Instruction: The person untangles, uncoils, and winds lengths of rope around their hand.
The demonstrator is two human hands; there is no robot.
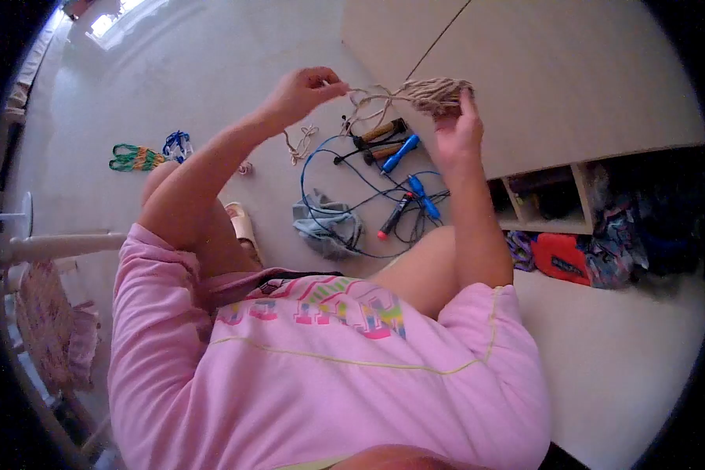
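Note:
A beige rope bundle point(433, 95), folded into many loops, rests in my right hand point(457, 129), whose fingers are wrapped around its right end. Loose strands run from it to the left. My left hand point(309, 90) pinches the strand's end, level with the bundle. Below, on the floor, lies a blue skipping rope with two blue handles point(400, 154). Brown-and-black handles point(381, 137) lie just behind it. Nearby is a black handle with a red end point(395, 216). A grey cloth point(329, 227) sits partly under the blue rope's loop. A thin pale cord point(300, 146) lies beneath my left forearm.
A green-and-orange rope bundle point(135, 158) and a blue-and-white bundle point(178, 146) lie at left. A pale cabinet point(556, 74) stands at right, with open compartments point(548, 196) below. A red bag point(562, 257) lies beside them. White furniture legs point(63, 247) stand at far left.

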